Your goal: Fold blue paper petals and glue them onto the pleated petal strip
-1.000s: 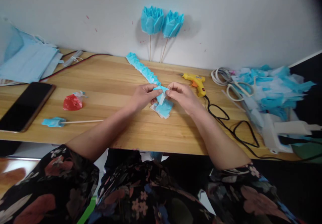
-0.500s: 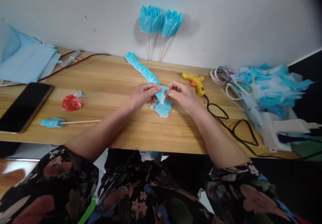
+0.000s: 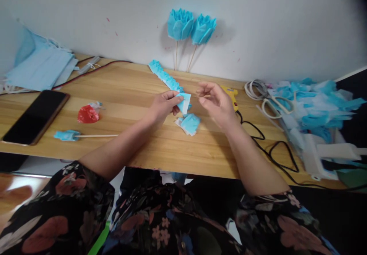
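Between its thumb and fingers my left hand (image 3: 168,104) pinches a small blue and white fabric piece (image 3: 184,103). My right hand (image 3: 213,99) is raised to the right of that piece, not touching it, its fingers curled and apart, slightly blurred. Beyond my left hand a pleated blue strip (image 3: 164,76) runs diagonally over the wooden table (image 3: 129,83). A little stack of blue and white pieces (image 3: 190,124) lies just below the hands. Partly hidden behind my right hand is a yellow glue gun (image 3: 231,96).
Two blue fabric flowers (image 3: 180,24) on sticks lean against the wall. Left are masks (image 3: 40,69), a phone (image 3: 36,117), a red piece (image 3: 88,114) and a blue-tipped stick (image 3: 97,135). Right are scissors (image 3: 271,108), blue scraps (image 3: 315,106), a black cable (image 3: 282,167) and a white power strip (image 3: 314,155).
My right hand has let go of the blue and white piece and moved right, now in front of the glue gun. My left hand still holds the piece. The whole view has shifted slightly.
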A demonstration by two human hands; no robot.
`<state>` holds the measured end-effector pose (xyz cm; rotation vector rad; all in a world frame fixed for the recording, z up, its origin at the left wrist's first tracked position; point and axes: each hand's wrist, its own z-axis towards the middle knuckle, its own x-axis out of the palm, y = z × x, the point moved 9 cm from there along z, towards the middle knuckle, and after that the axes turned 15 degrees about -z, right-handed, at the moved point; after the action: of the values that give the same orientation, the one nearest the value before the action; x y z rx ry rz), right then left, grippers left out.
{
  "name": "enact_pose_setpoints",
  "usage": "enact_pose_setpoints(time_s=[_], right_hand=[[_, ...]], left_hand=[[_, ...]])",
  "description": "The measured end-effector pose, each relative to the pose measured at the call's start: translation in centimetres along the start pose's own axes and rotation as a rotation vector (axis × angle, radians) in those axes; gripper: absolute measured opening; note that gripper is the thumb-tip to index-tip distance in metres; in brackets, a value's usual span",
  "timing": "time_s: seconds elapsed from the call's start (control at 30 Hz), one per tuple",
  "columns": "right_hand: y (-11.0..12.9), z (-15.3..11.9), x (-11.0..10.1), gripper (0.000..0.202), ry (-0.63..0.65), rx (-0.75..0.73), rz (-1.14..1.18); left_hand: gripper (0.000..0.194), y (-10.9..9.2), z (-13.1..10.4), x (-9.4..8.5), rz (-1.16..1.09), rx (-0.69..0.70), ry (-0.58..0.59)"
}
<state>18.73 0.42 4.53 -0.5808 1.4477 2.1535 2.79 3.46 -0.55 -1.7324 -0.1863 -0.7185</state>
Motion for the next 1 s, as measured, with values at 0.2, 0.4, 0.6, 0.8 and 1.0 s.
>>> enact_pose_setpoints(time_s=[0.2,0.4,0.6,0.8,1.0], right_hand=[[4.2,-1.1,0.6,0.048,-0.107,-0.43,-0.43],[4.2,-1.3,2.0,0.026,-0.088,-0.519,-0.468],[3.4,-1.1,1.7,0.009,-0.088,-0.419,-0.375],[2.5,-0.9,1.1,0.004,-0.132,-0.279,-0.218],[0.6,-0.7,1.7,0.004,-0.119,-0.086,-0.006]], left_hand=[[0.013,-0.4,-0.3,0.3,-0.058,0.008,-0.002],[0.014,-0.1,-0.1,0.2,-0.055,0.014,0.013],[0.012,-0.1,0.2,0.1,-0.002,0.063,0.033],[0.011,-0.6,-0.1,0.3,0.078,0.112,0.024],[0.01,-0.7,-0.3,0.5,0.13,0.125,0.033]])
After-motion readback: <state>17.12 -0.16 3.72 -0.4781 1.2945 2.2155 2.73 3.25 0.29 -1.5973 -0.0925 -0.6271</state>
